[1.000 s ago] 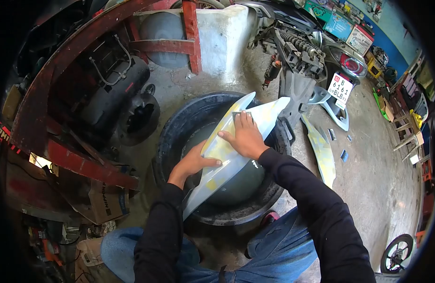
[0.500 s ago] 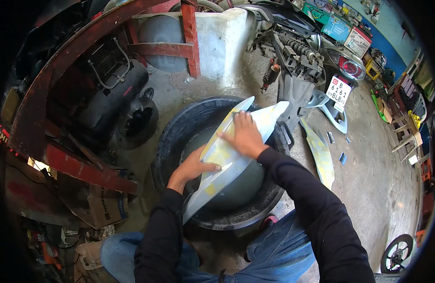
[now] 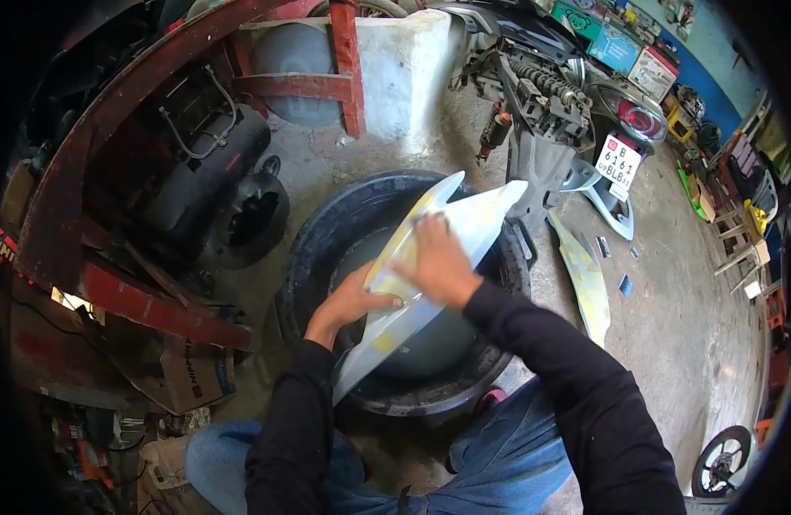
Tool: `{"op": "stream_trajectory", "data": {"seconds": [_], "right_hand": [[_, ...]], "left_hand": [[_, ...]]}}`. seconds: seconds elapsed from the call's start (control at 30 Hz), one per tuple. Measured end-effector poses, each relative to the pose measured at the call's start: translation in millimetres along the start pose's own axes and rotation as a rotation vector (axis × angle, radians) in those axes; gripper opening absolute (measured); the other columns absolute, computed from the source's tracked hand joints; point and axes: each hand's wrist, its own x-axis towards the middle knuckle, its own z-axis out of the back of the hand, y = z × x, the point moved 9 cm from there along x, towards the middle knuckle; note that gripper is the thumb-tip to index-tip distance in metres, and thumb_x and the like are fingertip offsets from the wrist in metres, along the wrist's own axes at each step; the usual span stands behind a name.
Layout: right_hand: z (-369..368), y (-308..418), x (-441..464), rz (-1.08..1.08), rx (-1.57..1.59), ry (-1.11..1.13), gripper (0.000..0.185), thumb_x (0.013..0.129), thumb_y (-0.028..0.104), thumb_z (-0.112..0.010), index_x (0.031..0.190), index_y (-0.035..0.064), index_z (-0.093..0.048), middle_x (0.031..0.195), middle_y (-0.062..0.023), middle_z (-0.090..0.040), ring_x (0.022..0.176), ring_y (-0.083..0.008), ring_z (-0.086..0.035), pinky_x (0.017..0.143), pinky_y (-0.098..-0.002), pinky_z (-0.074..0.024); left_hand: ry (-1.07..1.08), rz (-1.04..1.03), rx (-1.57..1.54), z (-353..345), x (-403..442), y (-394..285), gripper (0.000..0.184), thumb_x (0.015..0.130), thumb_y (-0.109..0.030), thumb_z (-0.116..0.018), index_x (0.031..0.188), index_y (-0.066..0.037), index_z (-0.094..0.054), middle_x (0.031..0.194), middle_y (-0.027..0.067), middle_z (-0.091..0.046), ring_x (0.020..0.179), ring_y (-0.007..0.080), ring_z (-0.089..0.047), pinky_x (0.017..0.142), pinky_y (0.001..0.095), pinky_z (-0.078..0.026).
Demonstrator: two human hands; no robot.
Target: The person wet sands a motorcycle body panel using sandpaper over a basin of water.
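Observation:
A long white panel with yellow patches (image 3: pixel 400 324) lies slantwise over a round black tub (image 3: pixel 395 402) that has cloudy water in it. My left hand (image 3: pixel 348 305) grips the panel's left edge, with the thumb on top. Flat on the panel's upper part, my right hand (image 3: pixel 440 264) is blurred by motion; a small dark pad (image 3: pixel 424 218) shows at its fingertips, mostly hidden under them.
A second yellow-patched panel (image 3: pixel 582 275) lies on the floor right of the tub, near small blue pieces (image 3: pixel 625 285). Beyond stands a partly stripped motorcycle (image 3: pixel 541 112). At the left are a red frame (image 3: pixel 164 300) and a black tank (image 3: pixel 211 172).
My right hand has slid slightly down and left over the panel and is now blurred. My left hand keeps its hold on the edge.

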Motion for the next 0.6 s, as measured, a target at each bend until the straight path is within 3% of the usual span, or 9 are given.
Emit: {"op": "stream_trajectory", "data": {"seconds": [0.07,0.1,0.2,0.27,0.33,0.4,0.47,0.53,0.6], "right_hand": [[10,-42,27,-0.143,0.072,-0.008,0.112,0.091,0.076,-0.045,0.147,-0.0193,-0.028,0.155,-0.0404,-0.026,0.15,-0.0507,-0.02,0.122,-0.0553,-0.0186],[17,-26,17,-0.116,-0.035,-0.046,0.111,0.092,0.076,-0.045,0.146,-0.0191,-0.03,0.154,-0.0398,-0.029,0.147,-0.0509,-0.025,0.12,-0.0554,-0.022],[0,34,-27,0.033,0.02,0.024,0.108,0.091,0.074,-0.047,0.147,-0.0178,-0.033,0.155,-0.0389,-0.03,0.149,-0.0493,-0.024,0.121,-0.054,-0.0215],[1,18,-14,0.031,0.057,0.052,0.11,0.091,0.075,-0.048,0.148,-0.0178,-0.031,0.155,-0.0391,-0.028,0.149,-0.0495,-0.023,0.121,-0.0537,-0.0208],[15,-28,20,-0.126,0.126,-0.05,0.115,0.089,0.077,-0.048,0.15,-0.0177,-0.027,0.157,-0.0391,-0.024,0.15,-0.05,-0.019,0.122,-0.0551,-0.018],[15,-17,6,-0.139,0.079,-0.053,0.114,0.089,0.077,-0.048,0.15,-0.0173,-0.027,0.157,-0.0387,-0.024,0.15,-0.0492,-0.02,0.122,-0.0551,-0.0182],[8,27,-23,0.026,0.045,0.042,0.109,0.09,0.074,-0.05,0.148,-0.0168,-0.032,0.156,-0.0374,-0.028,0.149,-0.0478,-0.023,0.122,-0.053,-0.0196],[0,9,-11,0.045,0.061,0.014,0.111,0.089,0.075,-0.051,0.147,-0.018,-0.032,0.156,-0.0375,-0.028,0.149,-0.0481,-0.024,0.122,-0.0532,-0.02],[18,-28,22,-0.084,0.111,-0.047,0.117,0.087,0.078,-0.052,0.148,-0.0196,-0.028,0.157,-0.0381,-0.025,0.15,-0.0498,-0.021,0.122,-0.055,-0.0186]], "left_hand": [[0.01,0.049,-0.008,-2,0,-5,0.079,0.071,-0.01,-0.086,0.141,0.001,-0.052,0.126,0.0117,-0.066,0.114,0.0194,-0.061,0.101,0.0338,-0.046],[0.009,0.051,-0.001,0,0,-5,0.079,0.071,-0.01,-0.086,0.141,0.001,-0.052,0.126,0.0117,-0.066,0.114,0.0194,-0.061,0.101,0.0338,-0.046],[0.016,-0.008,0.08,2,2,-5,0.079,0.071,-0.01,-0.086,0.141,0.001,-0.051,0.125,0.0112,-0.066,0.113,0.0187,-0.061,0.101,0.0335,-0.046],[0.02,0.005,0.007,1,2,-1,0.079,0.072,-0.011,-0.087,0.142,0.001,-0.051,0.125,0.0108,-0.066,0.113,0.0185,-0.061,0.1,0.0335,-0.046],[0.018,0.053,0.012,-1,2,0,0.08,0.071,-0.012,-0.087,0.142,0.001,-0.051,0.125,0.0106,-0.066,0.114,0.0182,-0.06,0.101,0.0332,-0.046],[0.017,0.024,0.017,0,1,2,0.081,0.071,-0.013,-0.087,0.142,0.001,-0.05,0.125,0.0107,-0.066,0.114,0.0182,-0.06,0.1,0.0331,-0.046],[0.01,-0.014,-0.057,4,2,7,0.081,0.072,-0.014,-0.087,0.142,0.001,-0.051,0.125,0.0108,-0.066,0.113,0.0183,-0.061,0.1,0.0332,-0.046],[0.003,-0.056,-0.142,3,3,2,0.08,0.072,-0.014,-0.087,0.142,0.001,-0.051,0.125,0.0109,-0.066,0.113,0.0184,-0.061,0.101,0.0333,-0.046],[0.016,0.067,0.038,2,2,1,0.08,0.072,-0.013,-0.087,0.142,0.001,-0.051,0.125,0.0108,-0.066,0.113,0.019,-0.061,0.101,0.0339,-0.046]]}}
